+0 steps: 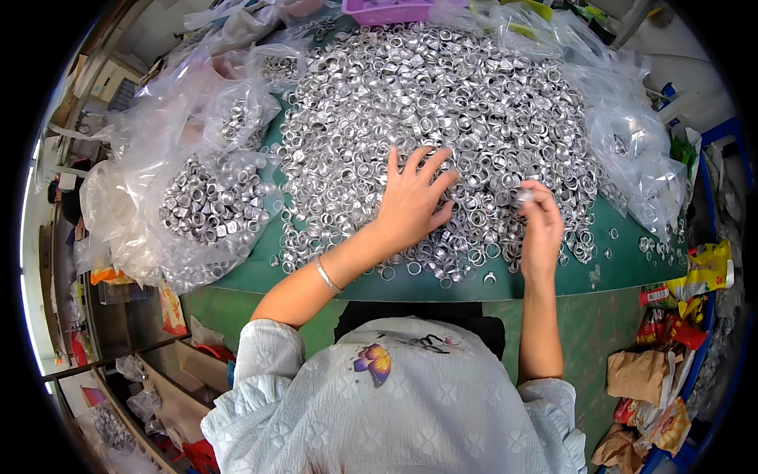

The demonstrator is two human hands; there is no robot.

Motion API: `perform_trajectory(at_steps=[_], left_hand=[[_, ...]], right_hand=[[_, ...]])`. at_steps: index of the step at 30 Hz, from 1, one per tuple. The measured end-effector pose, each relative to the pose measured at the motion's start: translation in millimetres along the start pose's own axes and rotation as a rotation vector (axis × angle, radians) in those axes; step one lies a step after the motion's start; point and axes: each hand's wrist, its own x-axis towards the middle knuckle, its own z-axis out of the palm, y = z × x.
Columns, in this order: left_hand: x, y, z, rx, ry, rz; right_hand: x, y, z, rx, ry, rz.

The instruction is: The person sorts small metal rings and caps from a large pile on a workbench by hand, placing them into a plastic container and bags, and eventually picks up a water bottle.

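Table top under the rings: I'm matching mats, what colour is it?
Green table top, clearest in the head view.

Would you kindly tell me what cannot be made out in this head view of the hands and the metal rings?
- Rings under the left hand: hidden by the palm.
- Small piece at the right hand: mostly hidden by the fingertips, too small to identify.
- Depth of the ring pile: upper rings cover the lower.
- Purple tray: cut off by the top edge.
- Bagged rings: blurred by plastic.

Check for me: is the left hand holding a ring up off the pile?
No, the left hand lies flat with fingers spread on the ring pile; it is the right hand that pinches a ring.
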Motion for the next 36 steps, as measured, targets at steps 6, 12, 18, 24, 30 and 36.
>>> perform_trajectory(at_steps=[6,12,18,24,30,36], left_hand=[[-1,-4,13,0.044,0.062,-0.063],[-5,-14,-4,0.016,0.18,-0.132],[3,-46,-15,-0.01,0.312,-0.214],[-15,3,-5,-0.055,0.159,0.01],[-17,1,10,0.136,-0.025,0.013],[-10,-1,0,0.168,-0.094,0.095]], right_hand=[[-5,-9,-26,0.612,-0.037,0.331],[-16,-18,-2,-0.662,-0.185,-0.228],[-12,-6,7,-1.114,-0.301,-0.335],[-4,-14,26,-1.194,-0.307,-0.386],[11,-17,39,-1.523,-0.539,-0.478],[18,-20,32,-1.445,-0.687,-0.599]])
